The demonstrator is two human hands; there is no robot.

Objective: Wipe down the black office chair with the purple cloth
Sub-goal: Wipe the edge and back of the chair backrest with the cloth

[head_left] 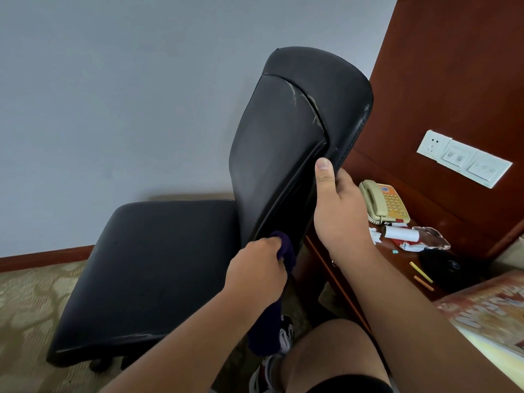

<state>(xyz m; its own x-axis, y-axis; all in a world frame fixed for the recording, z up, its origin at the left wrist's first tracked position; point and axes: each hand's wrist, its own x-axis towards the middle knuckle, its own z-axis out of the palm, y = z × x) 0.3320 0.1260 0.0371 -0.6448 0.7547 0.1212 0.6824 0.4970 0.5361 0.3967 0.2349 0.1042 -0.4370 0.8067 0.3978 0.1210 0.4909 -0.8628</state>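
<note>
The black office chair fills the middle of the view, its seat (147, 268) to the left and its tall backrest (286, 148) rising at the centre. My right hand (337, 211) grips the right edge of the backrest, thumb on the front face. My left hand (256, 270) is closed on the purple cloth (286, 251) and presses it against the backrest's lower side edge. The rest of the cloth hangs down below my left forearm.
A wooden nightstand (397, 268) stands right of the chair with a beige telephone (382, 202), wrappers and small items on it. A wooden headboard panel with wall sockets (462, 160) rises behind. A bed edge (487, 316) is at lower right. Patterned carpet (25, 304) lies left.
</note>
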